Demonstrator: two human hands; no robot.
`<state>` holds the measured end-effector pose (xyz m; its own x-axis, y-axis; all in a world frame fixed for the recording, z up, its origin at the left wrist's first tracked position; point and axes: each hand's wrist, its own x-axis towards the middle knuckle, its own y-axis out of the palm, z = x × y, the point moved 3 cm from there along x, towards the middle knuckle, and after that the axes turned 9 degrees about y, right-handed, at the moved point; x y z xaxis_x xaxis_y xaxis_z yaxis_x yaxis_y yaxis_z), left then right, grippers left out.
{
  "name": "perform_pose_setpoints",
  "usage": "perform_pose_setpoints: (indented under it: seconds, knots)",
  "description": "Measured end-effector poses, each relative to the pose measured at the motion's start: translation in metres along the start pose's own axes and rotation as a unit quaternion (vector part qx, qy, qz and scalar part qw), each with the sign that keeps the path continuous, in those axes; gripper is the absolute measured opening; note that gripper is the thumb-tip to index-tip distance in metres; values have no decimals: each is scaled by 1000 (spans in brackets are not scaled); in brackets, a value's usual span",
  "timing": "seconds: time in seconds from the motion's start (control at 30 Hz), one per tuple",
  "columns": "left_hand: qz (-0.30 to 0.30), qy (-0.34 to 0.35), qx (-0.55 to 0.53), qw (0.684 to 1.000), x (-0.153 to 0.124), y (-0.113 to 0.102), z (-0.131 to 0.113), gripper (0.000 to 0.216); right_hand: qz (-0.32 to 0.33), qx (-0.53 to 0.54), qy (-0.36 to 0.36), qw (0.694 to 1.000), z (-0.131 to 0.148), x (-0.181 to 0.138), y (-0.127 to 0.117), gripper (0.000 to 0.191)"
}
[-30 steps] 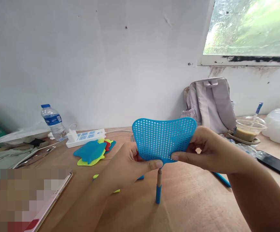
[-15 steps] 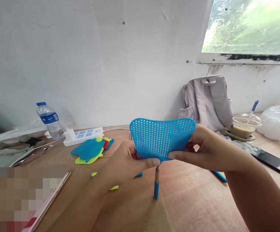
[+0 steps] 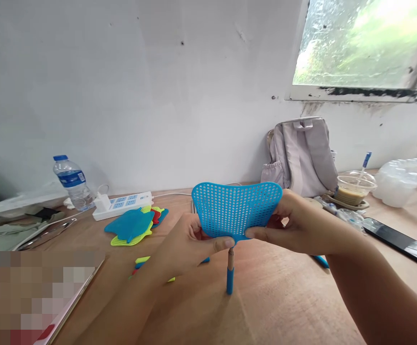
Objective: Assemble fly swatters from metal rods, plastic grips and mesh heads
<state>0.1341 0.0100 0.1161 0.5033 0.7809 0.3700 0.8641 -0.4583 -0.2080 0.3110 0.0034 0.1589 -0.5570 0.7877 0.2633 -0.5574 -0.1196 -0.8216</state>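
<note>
Both hands grip a blue fly swatter head, a perforated plastic paddle held upright above the table. My left hand pinches its lower left edge, thumb pressed near the neck. On the other side my right hand has its thumb at the lower right corner and its fingers behind the mesh. Below the neck, a thin stick with a blue sleeve at its bottom stands on the table. The stick's upper tip meets the neck; how far it goes in I cannot tell.
More swatter heads in blue, yellow and red lie piled at left by a power strip. A water bottle stands behind. At right are a backpack, a drink cup and a phone. Coloured handle pieces lie beyond my left arm.
The view has turned slightly to the right, so the background sits further left. Both hands keep the same grip on the swatter head, and the stick stays under its neck.
</note>
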Motion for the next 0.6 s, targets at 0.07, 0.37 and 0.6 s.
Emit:
perform_pose_setpoints:
  seconds: [0.07,0.37,0.6]
  knots:
    - [3,8,0,1000,0,0,1,14,2,0,-3,1000,2,0,2,20]
    - [-75,1,26,997,-3,0,9,18,109,-48,166,979,-74,1,-14,35]
    - [-143,-25,10,989,-1,10,32,27,188,-145,477,846,-181,2,4,24]
